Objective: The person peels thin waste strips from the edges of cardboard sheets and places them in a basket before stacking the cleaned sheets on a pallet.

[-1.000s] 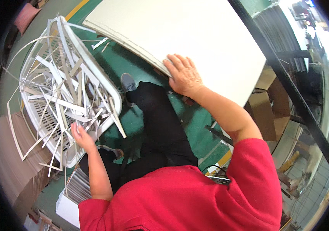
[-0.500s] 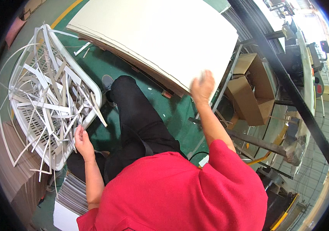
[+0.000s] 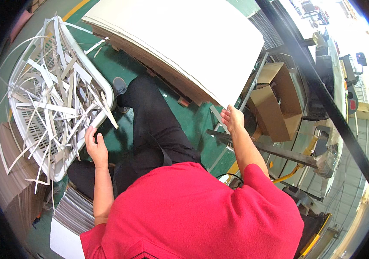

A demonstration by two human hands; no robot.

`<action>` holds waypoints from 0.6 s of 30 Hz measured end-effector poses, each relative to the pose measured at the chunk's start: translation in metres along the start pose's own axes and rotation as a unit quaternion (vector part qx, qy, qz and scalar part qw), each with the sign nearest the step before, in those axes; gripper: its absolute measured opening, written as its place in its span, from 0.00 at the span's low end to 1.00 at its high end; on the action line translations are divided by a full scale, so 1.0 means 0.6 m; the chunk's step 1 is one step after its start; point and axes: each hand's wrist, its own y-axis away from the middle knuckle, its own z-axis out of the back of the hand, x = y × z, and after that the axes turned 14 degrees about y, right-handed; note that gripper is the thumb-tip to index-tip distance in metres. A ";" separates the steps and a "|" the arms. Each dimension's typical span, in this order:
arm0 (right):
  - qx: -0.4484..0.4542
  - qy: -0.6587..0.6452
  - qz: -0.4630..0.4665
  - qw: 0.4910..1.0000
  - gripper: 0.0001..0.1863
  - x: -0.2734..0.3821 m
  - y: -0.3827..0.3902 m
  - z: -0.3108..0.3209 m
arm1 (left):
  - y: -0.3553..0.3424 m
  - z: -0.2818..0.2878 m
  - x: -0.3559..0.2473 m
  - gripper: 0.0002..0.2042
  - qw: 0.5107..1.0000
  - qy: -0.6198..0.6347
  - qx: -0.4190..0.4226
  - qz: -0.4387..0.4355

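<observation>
Beside the near edge of a white plastic basket [image 3: 105, 96] heaped with paper and cardboard strips [image 3: 59, 105], my left hand [image 3: 97, 147] is held with its fingers apart and nothing in them. A large stack of white board sheets [image 3: 180, 43] lies in front of me on a wooden pallet. My right hand [image 3: 232, 118] is at the near right corner of that stack, fingers stretched out and holding nothing. Whether its fingertips touch the sheet edges I cannot tell.
An open brown cardboard box [image 3: 271, 108] stands among metal frame bars at the right. A long black bar [image 3: 322, 90] slants across that side. More stacked sheets [image 3: 76, 205] lie at lower left, beside a tall stack of brown board [image 3: 9, 168]. The floor [image 3: 126, 58] is green.
My right hand has come back from the top of the white sheets to their near corner. My left hand has shifted slightly, its fingers spreading.
</observation>
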 end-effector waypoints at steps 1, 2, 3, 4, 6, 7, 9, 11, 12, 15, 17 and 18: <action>0.016 -0.026 0.002 1.000 0.13 -0.001 -0.002 -0.004 | 0.004 0.003 0.002 0.11 1.000 -0.003 0.000 -0.002; 0.009 -0.051 0.012 0.999 0.10 -0.002 -0.005 -0.009 | 0.008 0.006 0.005 0.11 1.000 0.002 -0.002 -0.001; -0.004 -0.065 0.007 0.998 0.09 -0.003 -0.006 -0.013 | 0.013 0.008 0.008 0.11 1.000 -0.011 0.001 -0.004; -0.019 -0.079 0.007 0.997 0.08 -0.004 -0.006 -0.018 | 0.018 0.010 0.011 0.11 1.000 -0.017 0.001 -0.004; -0.041 -0.088 0.010 0.995 0.12 -0.004 0.000 -0.023 | 0.028 0.013 0.014 0.11 1.000 -0.025 0.002 -0.006; -0.056 -0.082 0.012 0.995 0.15 -0.002 0.005 -0.026 | 0.033 0.014 0.016 0.11 1.000 -0.027 0.003 -0.009; -0.092 -0.073 0.026 0.993 0.22 0.001 0.018 -0.028 | 0.041 0.017 0.017 0.11 0.999 -0.034 0.001 -0.005; -0.091 -0.020 0.065 0.994 0.32 0.008 0.030 -0.023 | 0.046 0.020 0.018 0.11 0.999 -0.037 -0.001 0.014; -0.100 0.010 0.091 0.991 0.32 0.012 0.035 -0.018 | 0.047 0.022 0.019 0.11 0.999 -0.039 -0.001 0.015; -0.084 0.012 0.110 0.990 0.27 0.023 0.044 -0.005 | 0.049 0.024 0.021 0.11 0.999 -0.032 -0.006 0.009; -0.036 -0.079 0.072 0.994 0.14 0.035 0.045 0.005 | 0.050 0.022 0.021 0.11 0.999 -0.038 -0.002 0.011; -0.014 -0.114 0.085 0.990 0.06 0.040 0.047 0.008 | 0.051 0.021 0.022 0.11 0.999 -0.031 -0.004 0.024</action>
